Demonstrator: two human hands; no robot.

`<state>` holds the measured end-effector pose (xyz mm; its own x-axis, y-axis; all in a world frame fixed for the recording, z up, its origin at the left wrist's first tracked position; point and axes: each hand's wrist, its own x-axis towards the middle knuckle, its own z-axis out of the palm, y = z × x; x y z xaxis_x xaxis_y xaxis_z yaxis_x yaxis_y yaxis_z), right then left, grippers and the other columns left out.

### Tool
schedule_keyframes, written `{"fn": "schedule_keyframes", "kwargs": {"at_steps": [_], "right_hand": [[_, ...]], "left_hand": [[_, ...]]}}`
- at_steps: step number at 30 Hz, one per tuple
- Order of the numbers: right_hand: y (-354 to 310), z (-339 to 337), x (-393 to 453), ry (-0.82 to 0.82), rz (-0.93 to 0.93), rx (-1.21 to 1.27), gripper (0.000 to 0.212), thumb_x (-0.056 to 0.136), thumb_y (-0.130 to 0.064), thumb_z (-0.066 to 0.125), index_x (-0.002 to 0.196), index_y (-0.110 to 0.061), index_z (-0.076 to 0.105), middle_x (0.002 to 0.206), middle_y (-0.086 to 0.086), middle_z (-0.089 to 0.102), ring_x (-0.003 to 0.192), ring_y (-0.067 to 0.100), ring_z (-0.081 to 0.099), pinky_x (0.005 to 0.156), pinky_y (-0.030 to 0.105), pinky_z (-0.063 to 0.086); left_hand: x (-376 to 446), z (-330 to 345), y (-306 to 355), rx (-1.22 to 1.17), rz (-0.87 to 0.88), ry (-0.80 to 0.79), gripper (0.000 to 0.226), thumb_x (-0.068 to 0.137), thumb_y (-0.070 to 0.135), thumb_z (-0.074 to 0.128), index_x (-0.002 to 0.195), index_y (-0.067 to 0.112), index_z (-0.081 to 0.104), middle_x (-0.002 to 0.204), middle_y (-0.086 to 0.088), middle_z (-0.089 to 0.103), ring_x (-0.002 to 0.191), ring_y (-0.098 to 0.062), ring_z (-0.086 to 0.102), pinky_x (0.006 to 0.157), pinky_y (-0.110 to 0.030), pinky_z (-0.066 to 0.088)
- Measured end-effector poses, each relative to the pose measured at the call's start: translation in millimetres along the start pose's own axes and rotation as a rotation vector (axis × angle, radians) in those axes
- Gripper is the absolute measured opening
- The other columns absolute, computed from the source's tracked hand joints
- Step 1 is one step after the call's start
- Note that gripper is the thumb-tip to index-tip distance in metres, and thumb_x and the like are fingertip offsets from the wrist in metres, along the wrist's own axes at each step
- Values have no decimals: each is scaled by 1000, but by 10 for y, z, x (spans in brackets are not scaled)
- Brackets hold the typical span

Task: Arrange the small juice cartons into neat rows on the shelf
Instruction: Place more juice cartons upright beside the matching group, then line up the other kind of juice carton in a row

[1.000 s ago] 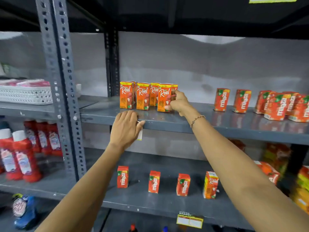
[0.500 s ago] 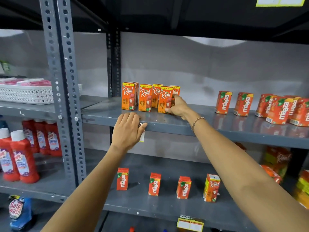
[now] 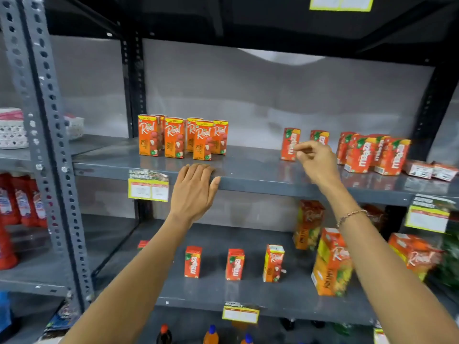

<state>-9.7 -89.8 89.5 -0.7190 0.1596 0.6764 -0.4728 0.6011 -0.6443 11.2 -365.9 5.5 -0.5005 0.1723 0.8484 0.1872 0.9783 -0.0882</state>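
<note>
My right hand (image 3: 314,161) hovers over the upper shelf (image 3: 248,170), fingers curled loosely toward the thumb. This grip holds nothing; the fingertips (image 3: 301,146) sit just in front of the nearest Maaza carton (image 3: 289,144), and I cannot tell whether they touch it. My left hand (image 3: 193,192) lies flat and released, palm down on the shelf's front lip, steadying me.

To the left of my right hand, well apart from it, stand the orange Real cartons (image 3: 182,137), upright and close together in a front row with more behind; one front carton sits slightly forward of its neighbours. Behind my right hand a second Maaza carton (image 3: 320,137) stands alone, and farther right is a looser Maaza cluster (image 3: 372,153), some tilted or turned at different angles. Past them, two small packs (image 3: 431,170) lie flat on their sides.

On the lower shelf (image 3: 223,291), a few single small cartons (image 3: 234,264) stand spaced apart, with taller juice cartons (image 3: 331,261) to their right.

I judge the Real group is mostly tidy and the step in hand is starting on the Maaza cartons. The next move calls for closing thumb and fingers around the nearest carton, then sliding it toward the others and squaring its face to the shelf's front.
</note>
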Motion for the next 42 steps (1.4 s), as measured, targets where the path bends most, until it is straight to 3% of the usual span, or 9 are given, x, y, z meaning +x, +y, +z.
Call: {"fn": "schedule_keyframes", "kwargs": {"at_steps": [6,9,14,21,30,34,37,40,42], "right_hand": [[671,-1064,213,137,111,-5,26,82,4,53,96,-9,70,99,20,72,86,24,65,90,41,53],[975,-1592,225,232,224,-55,25,81,0,54,98,-6,72,96,12,73,79,17,64,83,32,53],[1520,-2373,270,450,417,-154,29,86,-9,53,106,-4,73,112,20,70,112,35,62,94,33,46],[2102,-2762,578,411,646,-138,50,86,-27,63,122,6,55,132,24,57,124,37,53,101,37,43],[2603,-2746,1039,313,703,-22,68,71,-48,73,118,-1,59,123,16,65,111,29,63,95,38,52],[2630,-2749,1079,316,694,-71,67,67,-43,79,115,-1,60,119,15,67,109,29,64,93,37,53],[2530,-2718,1017,304,662,-111,48,74,-35,77,104,-1,61,114,8,67,103,27,65,92,37,54],[2482,-2639,927,302,570,-251,24,82,-29,70,75,-9,59,107,14,71,93,28,67,81,34,52],[2459,-2618,885,288,529,-293,21,83,-27,69,86,-7,62,108,18,70,91,29,66,75,32,49]], "left_hand": [[224,168,1044,-22,38,-7,46,99,38,25,98,12,64,99,-4,67,91,-26,61,90,-39,41],[327,287,1599,-34,52,24,41,98,36,31,97,13,64,98,-3,67,91,-26,61,93,-39,38],[480,436,2494,-102,110,36,40,97,37,30,99,16,64,99,-1,67,93,-23,62,91,-39,39],[667,588,3405,-111,176,51,38,97,37,33,101,16,65,100,-1,68,93,-22,62,87,-39,44],[688,742,3544,-22,195,202,36,95,36,37,104,15,66,101,-3,68,91,-22,65,82,-36,47],[685,749,3557,-21,181,216,36,95,36,38,102,15,66,101,-3,69,90,-22,65,82,-37,47],[680,754,3561,-22,176,217,37,95,37,37,102,15,66,102,-3,69,90,-22,66,81,-36,48],[689,758,3562,-31,174,212,39,94,37,37,102,14,68,103,-4,70,90,-23,66,81,-36,49],[687,756,3559,-36,172,206,40,94,38,37,103,14,68,103,-4,70,91,-24,67,81,-36,50]]}}
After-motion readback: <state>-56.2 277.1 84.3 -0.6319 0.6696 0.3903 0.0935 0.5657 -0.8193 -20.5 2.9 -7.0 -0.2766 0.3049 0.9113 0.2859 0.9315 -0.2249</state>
